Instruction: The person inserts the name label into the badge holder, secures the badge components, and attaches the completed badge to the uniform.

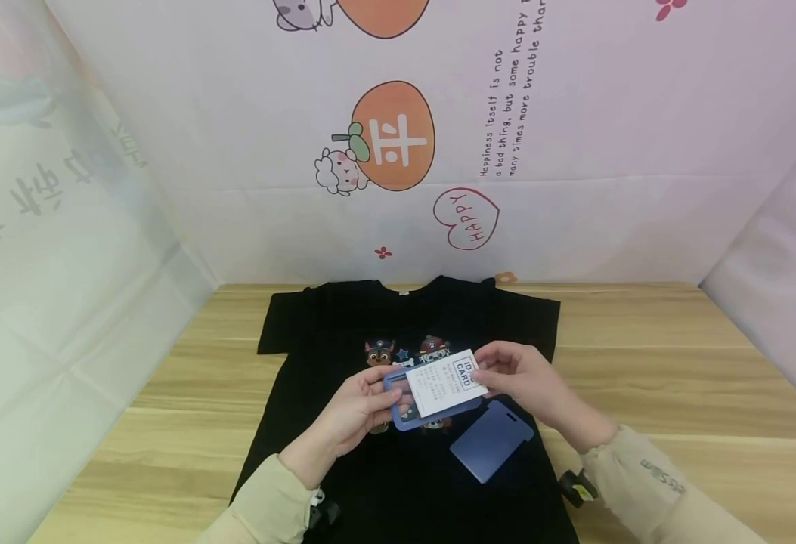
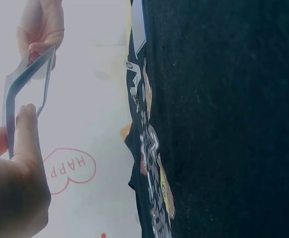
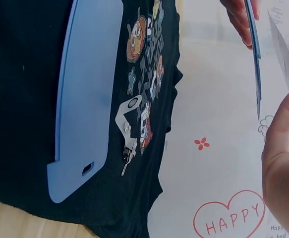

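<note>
My left hand [image 1: 350, 415] grips one end of a blue card-holder frame [image 1: 462, 411] with a see-through window, thumb on the front. The right hand [image 1: 523, 380] pinches the printed end of a white ID card [image 1: 438, 391] between thumb and fingers. From the head view the card overlaps the frame, while in the right wrist view a gap shows between the card [image 3: 284, 52] and the frame [image 3: 256, 64]. A flat blue cover [image 1: 491, 442] with a slot at one end lies on the black T-shirt [image 1: 289, 423], below the right hand.
The T-shirt, with cartoon prints, is spread over a wooden table [image 1: 649, 363]. A badge clip with a clear strap [image 3: 127, 124] lies on it by the cover. Behind the table hangs a printed white cloth [image 1: 268, 151]; another cloth [image 1: 98, 249] borders the left side.
</note>
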A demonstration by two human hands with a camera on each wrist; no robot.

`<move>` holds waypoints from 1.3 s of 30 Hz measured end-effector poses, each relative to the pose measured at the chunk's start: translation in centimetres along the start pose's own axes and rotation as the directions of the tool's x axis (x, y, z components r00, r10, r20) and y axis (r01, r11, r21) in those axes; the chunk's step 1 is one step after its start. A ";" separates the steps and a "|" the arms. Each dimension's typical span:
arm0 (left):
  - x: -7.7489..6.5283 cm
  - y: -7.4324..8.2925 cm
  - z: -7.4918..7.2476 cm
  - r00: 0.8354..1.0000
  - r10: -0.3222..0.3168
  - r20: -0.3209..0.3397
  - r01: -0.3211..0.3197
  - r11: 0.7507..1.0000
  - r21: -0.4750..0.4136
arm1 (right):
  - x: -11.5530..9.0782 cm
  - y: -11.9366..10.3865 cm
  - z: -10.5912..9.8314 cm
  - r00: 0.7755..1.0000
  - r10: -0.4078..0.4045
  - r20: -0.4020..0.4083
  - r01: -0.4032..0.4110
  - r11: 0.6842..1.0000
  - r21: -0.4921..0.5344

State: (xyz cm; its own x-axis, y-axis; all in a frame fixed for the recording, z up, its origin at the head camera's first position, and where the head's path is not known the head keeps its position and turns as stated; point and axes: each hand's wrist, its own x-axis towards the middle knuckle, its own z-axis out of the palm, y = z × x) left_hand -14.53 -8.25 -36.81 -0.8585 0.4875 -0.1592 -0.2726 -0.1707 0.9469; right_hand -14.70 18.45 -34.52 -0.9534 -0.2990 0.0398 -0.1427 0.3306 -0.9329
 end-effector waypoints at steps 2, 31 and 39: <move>-0.1 0.0 0.0 1.000 -0.002 0.001 0.002 1.000 -0.008 | 0.1 0.1 0.2 1.000 0.005 -0.005 -0.005 1.000 -0.009; -0.1 -0.4 0.3 1.000 0.012 0.012 -0.012 1.000 -0.009 | 0.1 -0.2 2.7 0.996 -0.023 -0.086 0.010 0.989 -0.147; -0.1 -0.5 0.3 1.000 0.008 0.019 -0.008 1.000 -0.005 | 0.0 -0.2 3.0 0.995 -0.019 -0.097 0.003 0.986 -0.169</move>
State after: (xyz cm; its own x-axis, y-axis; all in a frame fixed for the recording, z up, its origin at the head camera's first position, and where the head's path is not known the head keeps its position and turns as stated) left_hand -14.19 -7.94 -37.15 -0.8524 0.5019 -0.1466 -0.2679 -0.1785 0.9468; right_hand -13.91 15.71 -35.44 -0.9718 -0.2171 0.0925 -0.1881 0.4762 -0.8590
